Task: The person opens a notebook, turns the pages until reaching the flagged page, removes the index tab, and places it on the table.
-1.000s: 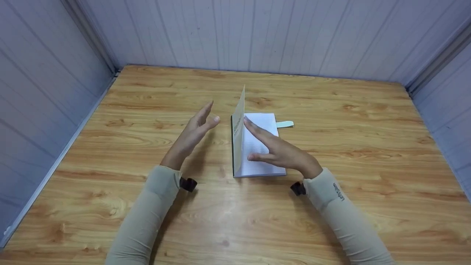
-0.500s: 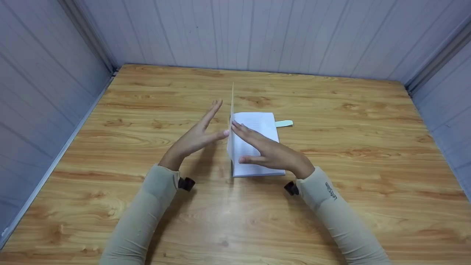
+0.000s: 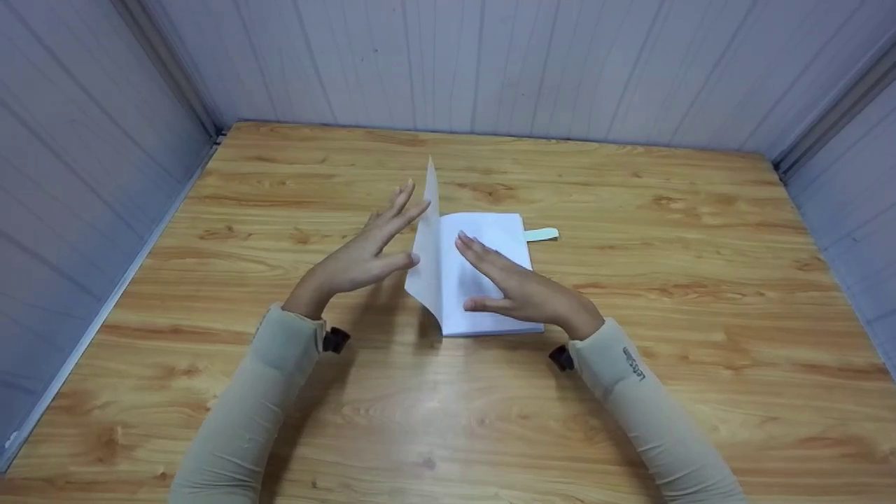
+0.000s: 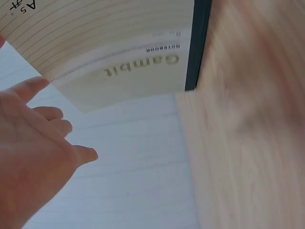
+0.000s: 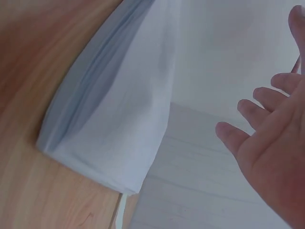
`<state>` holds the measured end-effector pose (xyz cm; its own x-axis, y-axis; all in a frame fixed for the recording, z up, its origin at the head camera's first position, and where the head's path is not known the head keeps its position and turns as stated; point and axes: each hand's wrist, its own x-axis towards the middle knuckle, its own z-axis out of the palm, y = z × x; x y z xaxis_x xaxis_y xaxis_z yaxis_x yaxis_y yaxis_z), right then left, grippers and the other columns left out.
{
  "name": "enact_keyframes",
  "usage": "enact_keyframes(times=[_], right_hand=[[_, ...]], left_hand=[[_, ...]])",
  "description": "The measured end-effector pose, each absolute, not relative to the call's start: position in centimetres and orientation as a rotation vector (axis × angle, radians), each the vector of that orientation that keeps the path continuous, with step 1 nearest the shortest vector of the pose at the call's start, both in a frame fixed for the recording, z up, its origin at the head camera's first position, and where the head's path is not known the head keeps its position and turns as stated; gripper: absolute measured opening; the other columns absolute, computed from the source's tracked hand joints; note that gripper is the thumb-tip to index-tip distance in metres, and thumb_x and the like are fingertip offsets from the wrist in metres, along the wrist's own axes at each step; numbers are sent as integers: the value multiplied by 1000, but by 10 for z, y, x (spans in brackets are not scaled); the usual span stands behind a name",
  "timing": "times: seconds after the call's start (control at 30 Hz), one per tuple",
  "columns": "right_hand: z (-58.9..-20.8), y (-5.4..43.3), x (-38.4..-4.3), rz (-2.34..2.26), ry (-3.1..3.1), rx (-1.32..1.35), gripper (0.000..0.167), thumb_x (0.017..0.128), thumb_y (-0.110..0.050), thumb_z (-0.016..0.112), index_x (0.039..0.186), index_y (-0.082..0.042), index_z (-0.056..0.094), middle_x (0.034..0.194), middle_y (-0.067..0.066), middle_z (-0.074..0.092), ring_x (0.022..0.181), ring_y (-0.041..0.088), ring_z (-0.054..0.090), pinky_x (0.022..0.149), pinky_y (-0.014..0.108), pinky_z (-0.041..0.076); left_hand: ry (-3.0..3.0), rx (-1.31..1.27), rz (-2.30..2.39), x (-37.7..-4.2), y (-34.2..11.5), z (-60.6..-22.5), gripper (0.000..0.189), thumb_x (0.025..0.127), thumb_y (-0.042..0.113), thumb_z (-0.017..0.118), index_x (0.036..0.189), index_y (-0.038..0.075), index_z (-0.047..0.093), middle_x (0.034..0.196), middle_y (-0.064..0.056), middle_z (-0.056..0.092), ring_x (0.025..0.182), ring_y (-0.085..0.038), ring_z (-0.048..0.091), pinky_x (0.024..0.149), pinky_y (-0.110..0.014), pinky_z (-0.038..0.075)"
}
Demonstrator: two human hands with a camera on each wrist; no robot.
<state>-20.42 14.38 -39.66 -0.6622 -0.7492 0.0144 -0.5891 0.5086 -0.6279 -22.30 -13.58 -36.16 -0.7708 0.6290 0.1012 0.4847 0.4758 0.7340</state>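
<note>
An open notebook (image 3: 483, 225) lies mid-table in the head view, white pages facing up. Its front leaf (image 3: 425, 269) stands raised on the left side. The left wrist view shows a beige cover (image 4: 143, 78) printed "Gambit" and "NOTEBOOK", beside a dark green spine (image 4: 198, 47). My left hand (image 3: 358, 260) is on the leaf's outer side, fingers spread, fingertips right at its edge. Over the right-hand page hovers my right hand (image 3: 525, 287), fingers extended and thumb apart; it holds nothing. In the right wrist view, loose page edges (image 5: 90, 90) fan slightly.
A pale green strip (image 3: 541, 234) sticks out from the notebook's right side. The wooden table (image 3: 665, 231) meets white panel walls (image 3: 490, 70) at the back and sides. Small black cameras (image 3: 336, 340) sit on both wrists.
The raised leaf has swung left past upright, and more white page shows. My left hand has shifted to its outer side with fingers spread. My right hand moved left, then slightly back right.
</note>
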Motion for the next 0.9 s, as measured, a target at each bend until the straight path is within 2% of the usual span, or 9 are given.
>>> enact_keyframes(times=[0.27, 0.47, 0.7, 0.9], right_hand=[[-412, 160, -215, -758, 2467, -954, 90, 94, -44, 56, 155, -11, -1, 163, 8, -9, 150, 29, -6, 121, 47, 7], [-420, 173, -218, -577, 2414, -839, 94, 92, -45, 59, 155, -9, -1, 162, 11, -12, 149, 28, -10, 122, 45, 5], [-416, 182, -215, -505, 2401, -764, 91, 91, -45, 60, 155, -12, 4, 161, 10, -12, 149, 27, -12, 121, 47, 5], [-415, 190, -215, -486, 2414, -707, 89, 92, -45, 59, 155, -14, 4, 161, 9, -13, 149, 27, -13, 121, 48, 3]], left_hand=[[2586, 1018, 989, -224, -146, -355, 70, 91, 21, 49, 155, 21, 21, 163, 2, -4, 149, -22, -12, 118, -55, -9], [2627, 977, 874, -223, -152, -352, 77, 85, 14, 49, 155, 25, 19, 163, 4, -4, 149, -19, -15, 118, -53, -10], [2708, 932, 644, -223, -157, -355, 77, 89, 36, 62, 154, 25, 22, 163, 0, -10, 149, -23, -16, 119, -52, -9], [2744, 848, 396, -230, -160, -370, 82, 88, 52, 61, 154, 20, 24, 162, -6, -13, 148, -28, -17, 118, -55, -10]])
